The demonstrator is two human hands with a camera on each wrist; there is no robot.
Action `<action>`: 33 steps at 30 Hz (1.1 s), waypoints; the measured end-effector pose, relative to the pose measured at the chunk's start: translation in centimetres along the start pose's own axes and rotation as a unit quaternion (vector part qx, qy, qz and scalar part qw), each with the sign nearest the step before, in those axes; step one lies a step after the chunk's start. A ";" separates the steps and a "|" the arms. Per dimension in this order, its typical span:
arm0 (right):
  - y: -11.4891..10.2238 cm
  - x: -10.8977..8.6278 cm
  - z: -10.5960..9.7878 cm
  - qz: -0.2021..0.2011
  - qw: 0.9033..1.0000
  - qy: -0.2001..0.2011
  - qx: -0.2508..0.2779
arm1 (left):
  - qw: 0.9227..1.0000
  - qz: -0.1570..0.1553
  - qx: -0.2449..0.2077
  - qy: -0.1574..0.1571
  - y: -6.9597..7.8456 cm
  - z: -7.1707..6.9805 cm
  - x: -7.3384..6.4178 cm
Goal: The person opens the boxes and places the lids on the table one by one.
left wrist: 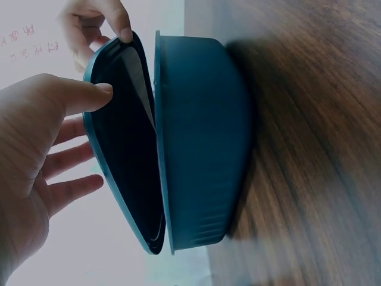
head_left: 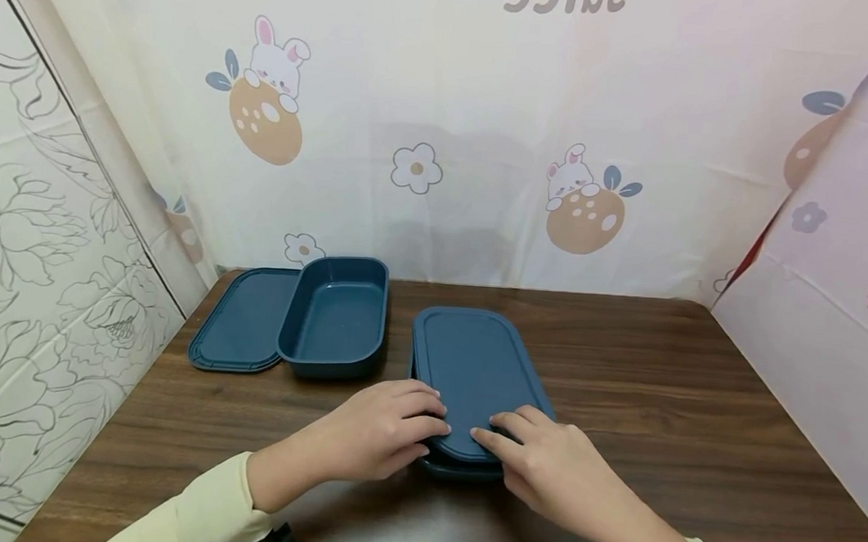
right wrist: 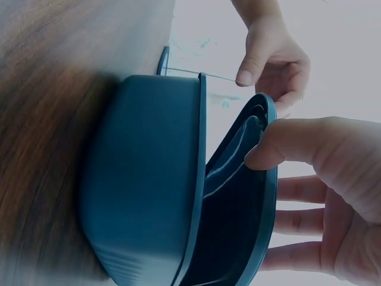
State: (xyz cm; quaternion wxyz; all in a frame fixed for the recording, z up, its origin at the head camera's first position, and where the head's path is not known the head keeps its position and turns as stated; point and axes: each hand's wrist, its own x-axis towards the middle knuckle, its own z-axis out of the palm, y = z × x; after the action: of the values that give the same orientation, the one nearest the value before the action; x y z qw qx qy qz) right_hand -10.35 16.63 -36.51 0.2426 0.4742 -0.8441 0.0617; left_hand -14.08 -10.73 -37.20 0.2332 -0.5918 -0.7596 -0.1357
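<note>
A dark blue rectangular lid (head_left: 473,371) lies tilted over a matching food container (head_left: 460,470), its near edge raised off the rim. In the left wrist view, a wedge-shaped gap shows between the lid (left wrist: 119,149) and the container (left wrist: 202,143). My left hand (head_left: 385,432) pinches the lid's near left corner, thumb beneath and fingers on top. At the near right corner, my right hand (head_left: 552,465) holds the lid the same way; the right wrist view shows its thumb (right wrist: 268,152) against the underside. The lid hides the container's inside.
To the left stands a second blue container (head_left: 336,371) without a cover, overlapping another blue lid (head_left: 243,326) flat on the wooden table (head_left: 656,397). Behind the table hangs a curtain (head_left: 473,85) printed with rabbits and flowers. A flower-patterned panel (head_left: 45,242) borders the left side.
</note>
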 end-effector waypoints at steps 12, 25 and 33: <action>0.7 -0.5 -0.8 0.001 0.999 0.023 0.042 | 0.998 -0.060 -0.015 -0.002 -0.3 -0.6 -1.0; 2.1 -1.6 -1.3 0.012 0.995 0.060 0.084 | 0.997 -0.072 -0.021 -0.001 -0.8 -0.9 -1.9; 2.7 -2.2 -1.6 0.016 0.992 0.065 0.109 | 0.993 -0.108 -0.041 -0.033 -0.9 -1.1 -2.5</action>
State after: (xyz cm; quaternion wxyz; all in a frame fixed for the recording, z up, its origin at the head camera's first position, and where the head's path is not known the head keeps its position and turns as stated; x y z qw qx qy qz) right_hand -11.09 20.35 -35.84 0.2427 0.4788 -0.8226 0.1878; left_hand -14.24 -13.54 -37.49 0.1678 -0.5192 -0.8202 -0.1718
